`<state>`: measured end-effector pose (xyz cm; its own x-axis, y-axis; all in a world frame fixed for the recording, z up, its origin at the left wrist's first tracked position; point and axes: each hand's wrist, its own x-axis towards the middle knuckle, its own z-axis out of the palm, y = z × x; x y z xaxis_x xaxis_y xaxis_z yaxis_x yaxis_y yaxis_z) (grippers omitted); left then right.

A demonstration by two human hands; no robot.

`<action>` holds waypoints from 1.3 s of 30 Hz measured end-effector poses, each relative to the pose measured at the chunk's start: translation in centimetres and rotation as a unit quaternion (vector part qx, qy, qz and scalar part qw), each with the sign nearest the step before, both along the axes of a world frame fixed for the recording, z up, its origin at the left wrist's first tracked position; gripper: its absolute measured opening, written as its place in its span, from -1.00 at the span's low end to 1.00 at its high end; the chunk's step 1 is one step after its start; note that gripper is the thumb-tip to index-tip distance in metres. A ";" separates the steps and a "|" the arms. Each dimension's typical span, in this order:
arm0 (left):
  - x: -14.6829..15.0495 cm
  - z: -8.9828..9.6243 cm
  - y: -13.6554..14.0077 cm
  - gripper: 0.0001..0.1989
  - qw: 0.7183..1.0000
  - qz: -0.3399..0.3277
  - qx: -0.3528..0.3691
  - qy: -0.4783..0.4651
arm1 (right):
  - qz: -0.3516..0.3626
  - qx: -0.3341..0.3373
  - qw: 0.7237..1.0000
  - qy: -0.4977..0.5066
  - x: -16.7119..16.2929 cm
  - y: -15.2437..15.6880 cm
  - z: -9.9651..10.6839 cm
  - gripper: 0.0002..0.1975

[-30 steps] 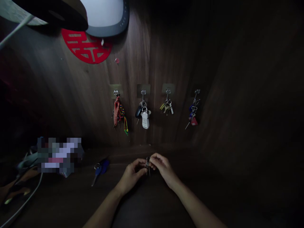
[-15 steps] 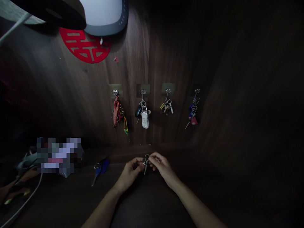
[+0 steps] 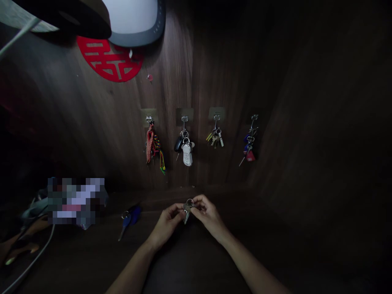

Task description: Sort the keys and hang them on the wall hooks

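Note:
Between my two hands, just above the dark wooden surface, is a bunch of keys (image 3: 187, 213) on a metal split ring (image 3: 190, 201). My left hand (image 3: 170, 218) pinches the keys from the left, thumb and fingers closed on them. From the right, my right hand (image 3: 207, 212) closes its thumb and fingertips on the same bunch, near the ring. One key's blade points down toward me. The fingertips partly cover the other keys. A blue-headed key (image 3: 125, 223) with a ring and a blue tag (image 3: 135, 214) lies to the left of my left hand.
Key sets hang from wall hooks: one with a red braided strap (image 3: 149, 145), one with a white fob (image 3: 187, 155), small keys (image 3: 215, 139), and one with a red tag (image 3: 250, 155). Caps (image 3: 134, 24) hang above a red ornament (image 3: 113, 67). A white cable (image 3: 43, 251) runs at left.
The keys have turned a little between my fingers, and a key's flat side shows more. My right fingers have shifted slightly on the bunch. The hanging sets stay as they were.

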<state>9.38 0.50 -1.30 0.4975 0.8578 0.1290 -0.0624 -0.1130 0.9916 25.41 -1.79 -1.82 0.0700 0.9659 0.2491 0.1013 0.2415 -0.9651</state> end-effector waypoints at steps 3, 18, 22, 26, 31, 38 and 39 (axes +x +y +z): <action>0.0 0.4 -0.2 -0.65 1.000 -0.004 -0.006 0.005 | -0.015 -0.012 1.000 0.024 0.1 -0.1 0.3 -0.79; -0.4 -0.1 0.3 -0.74 1.000 -0.010 -0.019 -0.017 | -0.014 0.001 0.999 -0.036 0.4 -0.2 0.5 -0.82; -0.3 0.1 0.1 -0.75 0.999 -0.016 -0.018 -0.023 | -0.010 0.027 0.997 -0.072 0.3 -0.3 0.5 -0.86; -0.3 0.0 0.1 -0.71 1.000 -0.013 -0.011 -0.015 | -0.007 0.019 0.996 -0.084 0.0 -0.2 0.3 -0.90; -0.2 -0.2 0.3 -0.71 1.000 -0.011 -0.013 -0.026 | -0.021 0.064 0.989 -0.130 -0.1 -0.2 0.1 -0.94; -0.1 -0.3 0.2 -0.73 0.999 -0.015 -0.016 -0.043 | -0.028 0.083 0.985 -0.151 -0.1 -0.2 0.1 -0.94; -0.1 -0.3 0.2 -0.73 0.999 -0.013 -0.017 -0.043 | -0.031 0.084 0.984 -0.156 -0.1 -0.2 0.1 -0.93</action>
<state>9.30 0.69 -1.60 0.5080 0.8494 0.1429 -0.1505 -0.0759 0.9857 25.30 -1.97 -1.73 0.0222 0.9052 0.4244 0.4053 0.3799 -0.8315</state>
